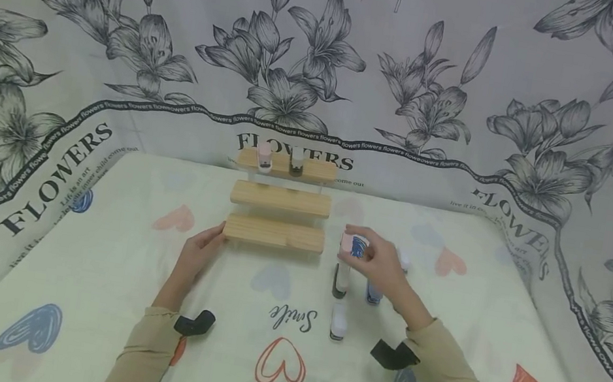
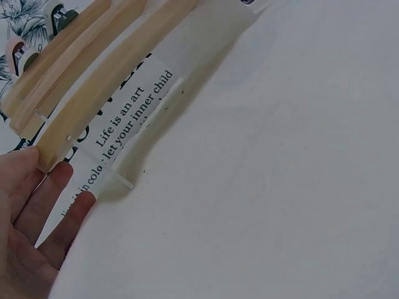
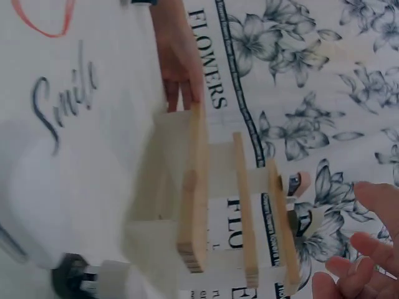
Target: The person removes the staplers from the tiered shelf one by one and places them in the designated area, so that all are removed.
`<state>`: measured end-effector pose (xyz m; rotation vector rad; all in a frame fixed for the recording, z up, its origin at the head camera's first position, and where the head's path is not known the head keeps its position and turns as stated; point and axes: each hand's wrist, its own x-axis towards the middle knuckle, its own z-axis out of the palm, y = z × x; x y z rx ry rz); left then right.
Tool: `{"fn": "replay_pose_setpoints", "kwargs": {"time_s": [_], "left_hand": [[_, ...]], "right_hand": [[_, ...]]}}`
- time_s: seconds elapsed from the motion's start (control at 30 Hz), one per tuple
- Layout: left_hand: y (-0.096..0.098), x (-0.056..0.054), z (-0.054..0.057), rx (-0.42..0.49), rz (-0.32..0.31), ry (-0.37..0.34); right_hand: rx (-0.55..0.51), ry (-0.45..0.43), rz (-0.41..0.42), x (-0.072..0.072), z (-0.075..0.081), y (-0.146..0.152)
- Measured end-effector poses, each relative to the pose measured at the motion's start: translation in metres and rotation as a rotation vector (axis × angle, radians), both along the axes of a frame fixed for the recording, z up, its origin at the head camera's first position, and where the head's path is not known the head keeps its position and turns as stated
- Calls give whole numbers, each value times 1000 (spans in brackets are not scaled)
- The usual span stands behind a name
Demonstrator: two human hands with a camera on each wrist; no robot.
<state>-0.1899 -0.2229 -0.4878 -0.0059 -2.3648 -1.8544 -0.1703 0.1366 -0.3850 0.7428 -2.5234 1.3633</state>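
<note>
A three-tier rack (image 1: 275, 234) with wooden boards and clear supports stands on the cloth. My left hand (image 1: 199, 259) pinches the left end of its lowest board, thumb and forefinger at the corner (image 2: 45, 163). Right of the rack, my right hand (image 1: 381, 265) holds a small pink stapler (image 1: 346, 246) between thumb and forefinger; in the right wrist view the fingers (image 3: 368, 249) show at the edge but the stapler is hidden. On the top board sit a pink stapler (image 1: 265, 156) and a white-and-dark one (image 1: 297, 162).
Near the right hand on the cloth are a white-and-black stapler (image 1: 340, 280), a white one (image 1: 339, 322), a blue one (image 1: 373, 293) and a pale thing (image 1: 404, 259) partly behind the hand. A flower-printed curtain (image 1: 324, 75) hangs behind the rack.
</note>
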Motion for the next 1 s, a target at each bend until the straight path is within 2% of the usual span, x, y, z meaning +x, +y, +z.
{"fn": "replay_pose_setpoints", "kwargs": {"time_s": [0.13, 0.23, 0.37, 0.47, 0.57, 0.77, 1.0], "left_hand": [[0, -2, 1, 9, -19, 8], [-1, -4, 1, 20, -23, -21], [-2, -3, 1, 17, 0, -52], [-1, 0, 2, 27, -3, -64], [-1, 2, 0, 49, -19, -61], [-4, 0, -2, 50, -21, -40], [-2, 0, -2, 62, -17, 0]], "right_hand": [[-49, -112, 47, -31, 25, -14], [-79, -214, 92, -56, 40, -29], [-121, -321, 141, -87, 51, -53], [-120, -386, 132, -105, 53, -70], [-75, -423, 96, -116, 55, -85], [-127, -476, 95, -124, 55, -104], [-104, -330, 34, -132, 39, -108]]}}
